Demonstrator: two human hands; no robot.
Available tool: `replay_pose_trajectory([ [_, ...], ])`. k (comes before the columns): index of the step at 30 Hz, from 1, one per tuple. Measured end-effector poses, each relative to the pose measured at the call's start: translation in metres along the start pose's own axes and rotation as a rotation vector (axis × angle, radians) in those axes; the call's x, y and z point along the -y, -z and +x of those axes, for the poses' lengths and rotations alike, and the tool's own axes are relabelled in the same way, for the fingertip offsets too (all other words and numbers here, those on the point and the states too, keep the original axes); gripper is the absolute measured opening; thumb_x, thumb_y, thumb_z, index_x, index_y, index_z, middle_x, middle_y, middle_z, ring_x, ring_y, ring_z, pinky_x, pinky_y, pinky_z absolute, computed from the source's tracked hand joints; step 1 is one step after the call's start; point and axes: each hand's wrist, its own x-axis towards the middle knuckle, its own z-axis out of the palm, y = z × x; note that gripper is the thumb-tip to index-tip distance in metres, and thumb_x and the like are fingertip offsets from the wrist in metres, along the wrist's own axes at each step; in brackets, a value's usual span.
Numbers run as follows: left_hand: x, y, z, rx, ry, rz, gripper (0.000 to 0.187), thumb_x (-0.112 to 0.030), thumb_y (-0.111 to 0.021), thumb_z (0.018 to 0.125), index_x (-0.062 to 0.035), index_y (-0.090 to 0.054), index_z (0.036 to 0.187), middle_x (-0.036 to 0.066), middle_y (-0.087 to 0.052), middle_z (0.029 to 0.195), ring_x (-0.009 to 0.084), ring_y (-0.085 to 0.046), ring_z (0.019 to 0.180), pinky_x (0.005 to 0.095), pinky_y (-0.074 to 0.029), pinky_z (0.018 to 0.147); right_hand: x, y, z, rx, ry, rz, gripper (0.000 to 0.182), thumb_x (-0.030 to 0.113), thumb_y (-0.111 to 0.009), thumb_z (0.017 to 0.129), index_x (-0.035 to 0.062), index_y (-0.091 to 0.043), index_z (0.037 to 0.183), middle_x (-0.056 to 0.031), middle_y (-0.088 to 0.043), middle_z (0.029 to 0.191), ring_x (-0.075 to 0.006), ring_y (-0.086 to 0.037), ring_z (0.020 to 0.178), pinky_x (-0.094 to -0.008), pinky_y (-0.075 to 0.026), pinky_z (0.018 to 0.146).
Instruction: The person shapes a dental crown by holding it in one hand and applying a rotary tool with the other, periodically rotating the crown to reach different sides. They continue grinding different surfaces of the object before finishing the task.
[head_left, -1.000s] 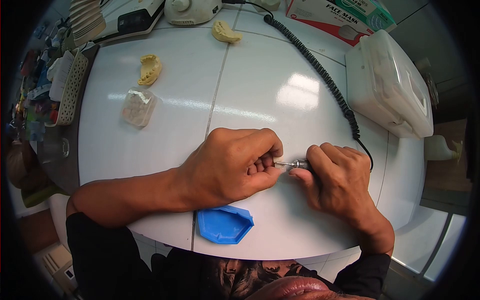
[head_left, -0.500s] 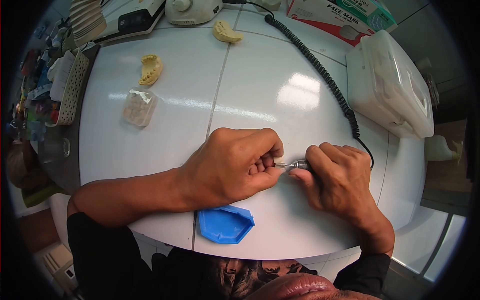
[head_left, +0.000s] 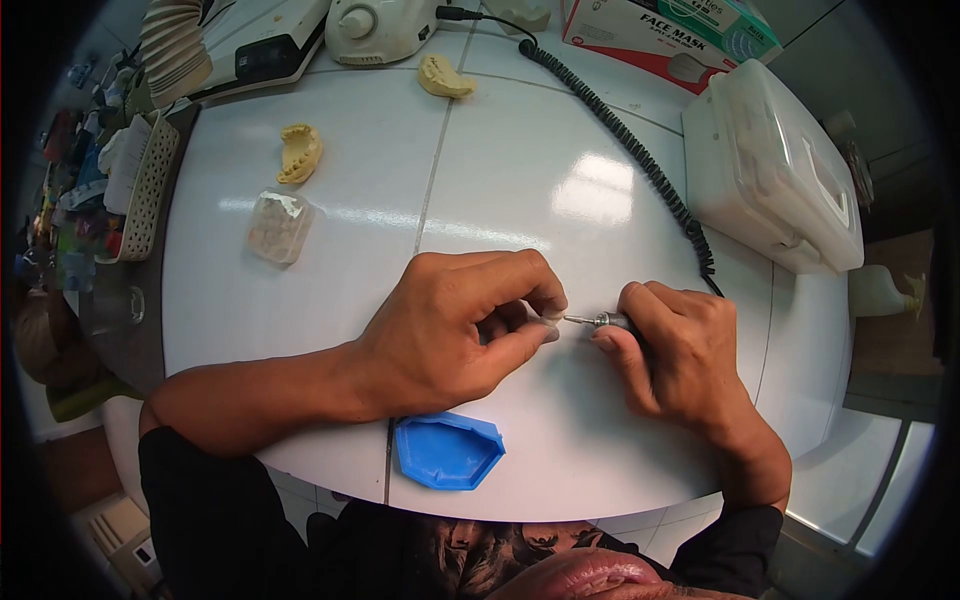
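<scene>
My left hand pinches a small pale piece between thumb and fingertips; most of it is hidden, so I cannot tell its exact kind. Wrapped in my right hand is a dark rotary handpiece, pointing left. Its thin metal bur reaches right up to the pale piece at my left fingertips. Just below my left wrist, near the table's front edge, lies a blue angular tray.
Two yellowish dental casts and a clear plastic box of small pale pieces lie farther back. A coiled black cord runs from a control unit. At right stands a white lidded case, by a face mask box.
The left thumb and fingers have shifted around the pale piece, showing more gap behind the fingertips. The right hand with the handpiece has moved very slightly. The whole view has shifted a little.
</scene>
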Motion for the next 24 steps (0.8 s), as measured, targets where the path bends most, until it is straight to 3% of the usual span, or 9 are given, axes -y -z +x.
replay_pose_trajectory([
  [4, -0.0024, -0.0001, 0.0003, -0.001, 0.053, -0.027, 0.022, 0.0, -0.085, 0.092, -0.0017, -0.078, 0.113, 0.01, -0.08, 0.099, 0.0165, -0.081, 0.084, 0.0283, -0.064, 0.071, -0.0009, 0.0007, 0.0001, -0.003, 0.003, 0.012, 0.039, 0.037, -0.081, 0.1, 0.0105, -0.061, 0.08, -0.0046, -0.056, 0.061, -0.0286, -0.057, 0.048, -0.0409, -0.043, 0.048],
  [10, 0.0042, -0.0012, 0.0002, -0.028, -0.049, -0.033, 0.026, 0.002, -0.083, 0.094, -0.002, -0.08, 0.119, 0.01, -0.081, 0.097, 0.0167, -0.08, 0.083, 0.0281, -0.064, 0.072, -0.0001, 0.0024, 0.0007, 0.017, 0.012, -0.001, 0.04, 0.037, -0.082, 0.1, 0.0106, -0.06, 0.079, -0.0044, -0.056, 0.061, -0.0282, -0.057, 0.048, -0.041, -0.043, 0.048],
  [16, -0.0017, 0.0009, -0.0014, -0.036, 0.031, -0.004, 0.025, -0.002, -0.09, 0.09, 0.0001, -0.079, 0.113, 0.01, -0.08, 0.092, 0.0153, -0.079, 0.081, 0.0272, -0.063, 0.07, 0.0036, 0.0005, -0.0012, 0.008, -0.002, -0.04, 0.041, 0.038, -0.082, 0.1, 0.0105, -0.06, 0.079, -0.0043, -0.056, 0.061, -0.0276, -0.056, 0.047, -0.0404, -0.043, 0.048],
  [24, 0.002, -0.0002, -0.0012, -0.036, -0.024, -0.004, 0.026, -0.005, -0.095, 0.087, 0.001, -0.076, 0.104, 0.011, -0.079, 0.09, 0.0162, -0.079, 0.079, 0.0281, -0.063, 0.069, 0.0058, 0.0, -0.0026, 0.01, 0.016, -0.113, 0.041, 0.04, -0.083, 0.099, 0.0105, -0.061, 0.081, -0.0035, -0.055, 0.063, -0.0261, -0.057, 0.047, -0.0388, -0.044, 0.048],
])
